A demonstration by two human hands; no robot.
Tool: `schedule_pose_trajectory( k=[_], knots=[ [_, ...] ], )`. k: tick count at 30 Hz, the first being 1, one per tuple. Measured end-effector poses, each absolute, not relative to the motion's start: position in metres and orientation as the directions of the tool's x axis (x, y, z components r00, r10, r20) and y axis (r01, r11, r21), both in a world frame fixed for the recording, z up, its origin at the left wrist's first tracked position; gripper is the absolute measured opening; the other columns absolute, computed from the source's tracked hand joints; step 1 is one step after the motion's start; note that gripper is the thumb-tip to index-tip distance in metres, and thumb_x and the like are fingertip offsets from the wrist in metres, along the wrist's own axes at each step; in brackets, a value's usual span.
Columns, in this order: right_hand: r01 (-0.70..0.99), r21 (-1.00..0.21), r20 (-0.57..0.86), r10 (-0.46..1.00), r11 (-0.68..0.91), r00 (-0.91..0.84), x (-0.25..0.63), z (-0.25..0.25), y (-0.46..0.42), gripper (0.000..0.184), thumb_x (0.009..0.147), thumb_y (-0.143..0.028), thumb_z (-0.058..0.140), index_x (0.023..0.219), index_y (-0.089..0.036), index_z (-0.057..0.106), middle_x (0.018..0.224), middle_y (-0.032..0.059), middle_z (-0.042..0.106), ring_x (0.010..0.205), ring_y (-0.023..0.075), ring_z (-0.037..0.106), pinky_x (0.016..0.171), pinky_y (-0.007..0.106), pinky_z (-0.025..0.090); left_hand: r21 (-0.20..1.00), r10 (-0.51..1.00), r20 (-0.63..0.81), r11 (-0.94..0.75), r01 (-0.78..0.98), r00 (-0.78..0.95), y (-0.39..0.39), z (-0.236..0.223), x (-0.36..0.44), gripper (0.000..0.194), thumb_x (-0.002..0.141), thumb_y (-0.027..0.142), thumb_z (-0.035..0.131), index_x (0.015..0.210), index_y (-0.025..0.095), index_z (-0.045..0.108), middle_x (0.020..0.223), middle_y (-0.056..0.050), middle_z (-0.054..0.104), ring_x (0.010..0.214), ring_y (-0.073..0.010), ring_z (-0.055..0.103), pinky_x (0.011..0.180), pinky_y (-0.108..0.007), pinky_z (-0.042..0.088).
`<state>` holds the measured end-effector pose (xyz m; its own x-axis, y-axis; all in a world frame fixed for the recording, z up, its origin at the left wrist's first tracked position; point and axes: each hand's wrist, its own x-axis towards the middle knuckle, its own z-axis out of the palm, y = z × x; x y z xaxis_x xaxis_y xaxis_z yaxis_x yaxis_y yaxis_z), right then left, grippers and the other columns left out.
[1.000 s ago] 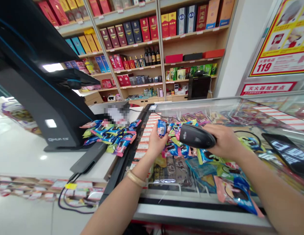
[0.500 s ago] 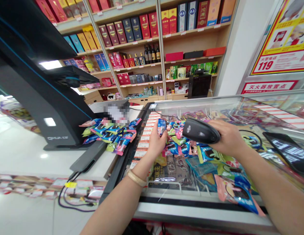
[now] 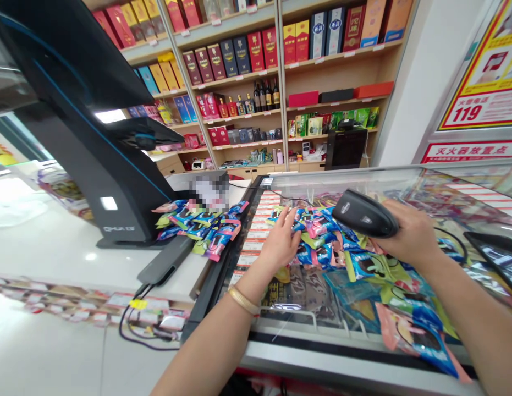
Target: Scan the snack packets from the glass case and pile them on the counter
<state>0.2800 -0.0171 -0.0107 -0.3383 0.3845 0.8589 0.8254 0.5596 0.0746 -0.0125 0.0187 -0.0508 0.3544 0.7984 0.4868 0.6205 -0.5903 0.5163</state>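
Observation:
My right hand (image 3: 410, 231) is wrapped around a black barcode scanner (image 3: 365, 213), whose head points left above the snack packets. Small blue, pink and green snack packets (image 3: 321, 224) lie in a loose heap on the glass counter top (image 3: 288, 322). At the left end of this heap rests my left hand (image 3: 281, 240), fingers stretched out over the packets, with nothing seen gripped in it. Nearer the front edge, a larger-looking pink and blue packet (image 3: 420, 338) lies beside my right forearm.
A second pile of packets (image 3: 206, 225) sits left of the glass, near a dark checkout terminal (image 3: 127, 181) and a grey bar-shaped device (image 3: 165, 263). A phone (image 3: 497, 256) lies at the right. Behind stand shelves (image 3: 239, 77) of boxes and bottles.
My left hand has let go of a blue packet it held up, and its fingers now reach over the heap. The view has shifted slightly left; the scanner stays in my right hand.

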Motion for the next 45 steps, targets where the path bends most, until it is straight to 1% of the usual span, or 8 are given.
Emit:
schedule_pose_trajectory(
  k=[4,9,16,23,28,36,42,45],
  knots=[
    [0.825,0.117,0.873,0.339,0.554,-0.351,0.284,-0.018,-0.013,0.022,0.083,-0.031,0.063,0.1,-0.018,0.07,0.089,0.011,0.076,0.079,0.0266,0.074,0.067,0.033,0.056,0.377,0.792,0.524,-0.545,0.749,0.312,0.01,-0.038,-0.018,0.05,0.097,0.032,0.053,0.146,0.023,0.052,0.161,-0.015,0.044,0.146,-0.0339,0.045,0.119,-0.053,0.042],
    [0.841,0.054,0.872,0.384,0.538,-0.302,0.289,-0.025,-0.009,0.031,0.08,-0.034,0.064,0.107,-0.021,0.072,0.095,0.0115,0.078,0.087,0.0295,0.075,0.076,0.037,0.06,0.435,0.778,0.599,-0.515,0.738,0.19,0.022,-0.033,-0.039,0.045,0.091,0.023,0.057,0.136,0.022,0.061,0.141,-0.013,0.06,0.131,-0.0273,0.059,0.112,-0.043,0.049],
    [0.831,0.125,0.871,0.342,0.542,-0.353,0.296,-0.034,-0.004,0.034,0.081,-0.036,0.065,0.11,-0.019,0.071,0.097,0.0133,0.078,0.089,0.0309,0.076,0.078,0.039,0.061,0.345,0.843,0.452,0.135,0.929,-0.291,0.032,-0.018,-0.089,0.052,0.087,0.026,0.06,0.139,0.018,0.061,0.134,-0.02,0.061,0.125,-0.0376,0.059,0.103,-0.05,0.047],
    [0.835,0.058,0.839,0.427,0.547,-0.338,0.29,-0.034,-0.006,0.031,0.075,-0.037,0.068,0.103,-0.024,0.069,0.094,0.0102,0.077,0.086,0.0314,0.075,0.076,0.041,0.061,0.093,0.914,0.395,0.065,0.994,-0.097,0.046,-0.021,-0.081,0.047,0.089,0.026,0.055,0.134,0.019,0.067,0.153,-0.019,0.052,0.142,-0.0374,0.047,0.114,-0.054,0.038],
    [0.818,0.097,0.855,0.374,0.568,-0.361,0.282,-0.029,-0.011,0.022,0.081,-0.037,0.065,0.097,-0.023,0.07,0.089,0.0092,0.076,0.079,0.0277,0.074,0.068,0.035,0.058,-0.009,0.968,0.221,0.127,0.992,-0.122,0.077,-0.021,-0.084,0.044,0.089,0.022,0.052,0.128,0.019,0.072,0.158,-0.021,0.047,0.149,-0.0421,0.038,0.116,-0.061,0.033],
    [0.772,0.074,0.869,0.34,0.631,-0.36,0.275,-0.024,-0.014,0.022,0.08,-0.025,0.066,0.101,-0.024,0.068,0.086,0.0062,0.075,0.072,0.0259,0.072,0.062,0.035,0.054,0.03,0.977,0.178,0.117,0.993,-0.121,0.098,-0.01,-0.095,0.038,0.089,0.013,0.05,0.119,0.01,0.073,0.133,-0.025,0.065,0.129,-0.0369,0.06,0.108,-0.049,0.044],
    [0.757,0.063,0.863,0.346,0.65,-0.368,0.272,-0.022,-0.014,0.021,0.079,-0.025,0.068,0.1,-0.024,0.069,0.084,0.0059,0.075,0.071,0.0255,0.072,0.062,0.036,0.054,0.14,0.945,0.32,0.031,0.99,-0.075,0.084,0.004,-0.095,0.042,0.091,0.008,0.046,0.123,0.016,0.072,0.141,-0.017,0.062,0.124,-0.0279,0.064,0.106,-0.037,0.049],
    [0.756,0.06,0.867,0.342,0.651,-0.363,0.271,-0.021,-0.014,0.022,0.078,-0.024,0.068,0.099,-0.024,0.068,0.085,0.0062,0.075,0.073,0.0261,0.072,0.063,0.036,0.055,0.437,0.883,0.457,-0.116,0.892,-0.109,0.077,0.006,-0.092,0.034,0.09,0.015,0.055,0.116,0.019,0.076,0.141,-0.011,0.064,0.125,-0.0261,0.064,0.109,-0.036,0.048]
  ],
)
